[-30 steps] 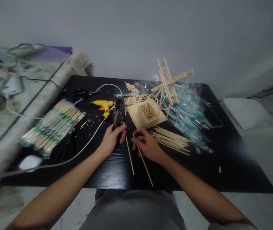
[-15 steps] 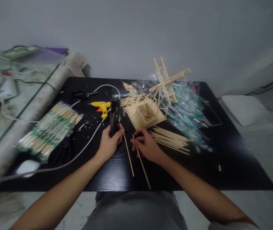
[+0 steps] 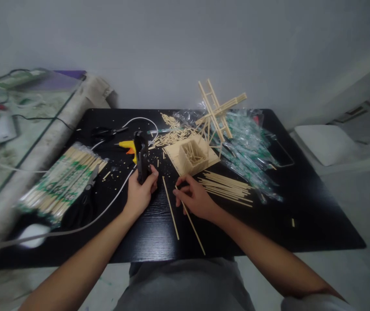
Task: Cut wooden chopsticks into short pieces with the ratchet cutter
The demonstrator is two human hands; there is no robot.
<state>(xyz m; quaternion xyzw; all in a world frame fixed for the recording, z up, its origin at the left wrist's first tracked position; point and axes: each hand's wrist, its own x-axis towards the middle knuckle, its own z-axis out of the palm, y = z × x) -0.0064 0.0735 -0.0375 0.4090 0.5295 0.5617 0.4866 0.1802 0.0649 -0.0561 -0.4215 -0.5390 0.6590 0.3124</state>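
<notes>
Wrapped around the handles of a black plier-like cutter (image 3: pixel 141 157) is my left hand (image 3: pixel 139 192), with the tool standing jaws up. My right hand (image 3: pixel 195 198) pinches a thin wooden stick (image 3: pixel 193 226) near its far end; the stick slants down toward the table's front edge. Between the hands, a second wooden stick (image 3: pixel 171 209) lies on the black table. Just beyond my right hand stands a square stick-built box (image 3: pixel 188 160) on a wooden base, with short sticks inside. A bundle of loose sticks (image 3: pixel 227 188) lies to its right.
A yellow glue gun (image 3: pixel 127 145) lies behind the cutter, its white cord (image 3: pixel 107 203) crossing the left side. Packaged chopsticks (image 3: pixel 62 179) and scissors (image 3: pixel 84 201) are at left. A stick-built windmill-like frame (image 3: pixel 215 110) rises at the back, beside plastic wrappers (image 3: pixel 250 140).
My left hand with the cutter has shifted slightly left, away from the stick between the hands. My right hand still pinches its stick. The whole view has shifted a little.
</notes>
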